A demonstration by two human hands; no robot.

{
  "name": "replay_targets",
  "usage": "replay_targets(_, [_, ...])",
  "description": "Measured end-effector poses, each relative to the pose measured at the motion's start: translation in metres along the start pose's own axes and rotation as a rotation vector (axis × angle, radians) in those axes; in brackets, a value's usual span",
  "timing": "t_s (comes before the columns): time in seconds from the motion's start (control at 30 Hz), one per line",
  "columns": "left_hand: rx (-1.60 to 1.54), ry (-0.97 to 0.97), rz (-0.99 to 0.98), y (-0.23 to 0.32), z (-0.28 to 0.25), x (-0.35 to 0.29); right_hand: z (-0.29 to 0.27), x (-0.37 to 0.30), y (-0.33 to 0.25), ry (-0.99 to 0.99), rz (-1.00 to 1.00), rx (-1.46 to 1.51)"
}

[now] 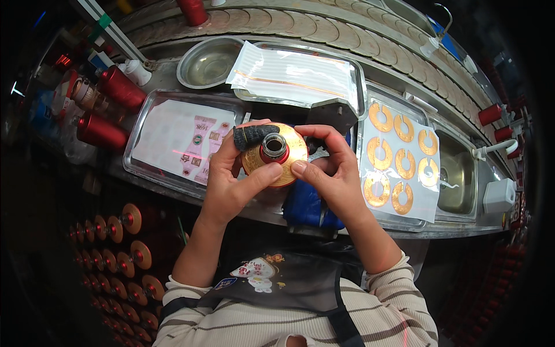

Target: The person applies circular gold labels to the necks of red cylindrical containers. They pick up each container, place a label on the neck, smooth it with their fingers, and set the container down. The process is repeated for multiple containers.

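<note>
At the far left, red bottles (118, 87) are seen lying beside the workbench, and rows of finished bottles with gold collars (124, 248) are stacked below it. Next along, a steel tray (141, 113) is being used to hold a sheet of printed labels (182, 139), with a round steel bowl (207, 62) behind it.

At the centre, a red bottle (274, 149) is being held neck-up toward the camera, just above the front edge of the bench, with a gold ring-shaped label (292, 151) being pressed around its shoulder. The left hand (228, 182) is wrapped around the bottle's side, its thumb laid on the gold ring and its dark-sleeved forefinger (252, 136) curled over the top. The right hand (332, 173) is clenched on the opposite side, thumb tip pressed to the label's lower edge and fingers arched over the rim.

The bottle is judged to be rigid, smooth, breakable and fairly heavy, so it is best gripped around the body, not the neck. The label is thin, flexible and probably sticky, and is best handled by its edges.

To the right, a backing sheet (399, 159) carrying more gold rings is lying on another tray (370, 92), and a steel basin (457, 173) is set beyond it.
</note>
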State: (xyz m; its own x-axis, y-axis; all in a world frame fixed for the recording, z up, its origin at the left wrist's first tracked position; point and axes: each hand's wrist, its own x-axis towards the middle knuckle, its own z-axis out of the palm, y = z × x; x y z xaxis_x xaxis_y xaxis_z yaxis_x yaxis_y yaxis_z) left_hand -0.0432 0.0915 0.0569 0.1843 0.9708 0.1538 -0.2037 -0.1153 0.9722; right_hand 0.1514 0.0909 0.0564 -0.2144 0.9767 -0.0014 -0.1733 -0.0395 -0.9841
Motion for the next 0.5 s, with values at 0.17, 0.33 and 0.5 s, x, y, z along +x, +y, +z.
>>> replay_targets(0.17, [0.006, 0.001, 0.014, -0.002, 0.001, -0.002, 0.002, -0.001, -0.006, -0.011, 0.061, 0.098])
replay_targets(0.33, [-0.032, 0.011, 0.028, -0.002, 0.004, -0.005, 0.005, -0.002, -0.009, 0.001, 0.037, 0.09])
replay_targets(0.5, [0.019, 0.027, -0.001, 0.0, 0.003, -0.005, 0.003, 0.008, -0.001, 0.009, 0.015, 0.087])
